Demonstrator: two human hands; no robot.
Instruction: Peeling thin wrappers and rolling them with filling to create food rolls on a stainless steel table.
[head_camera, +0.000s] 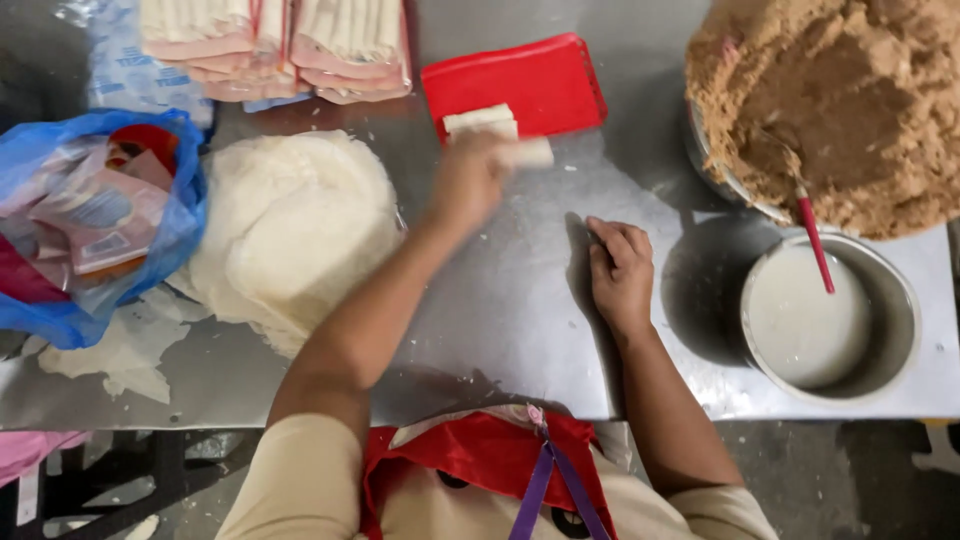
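Rolled wrapper clamped in left hand, long axis left-right, at red tray edge, 1 roll already there. Right hand rested flat, fingers together.

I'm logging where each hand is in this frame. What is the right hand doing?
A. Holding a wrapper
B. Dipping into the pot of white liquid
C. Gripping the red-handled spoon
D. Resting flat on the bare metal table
D: the right hand lies palm down on the table, apart from the pot and the spoon.
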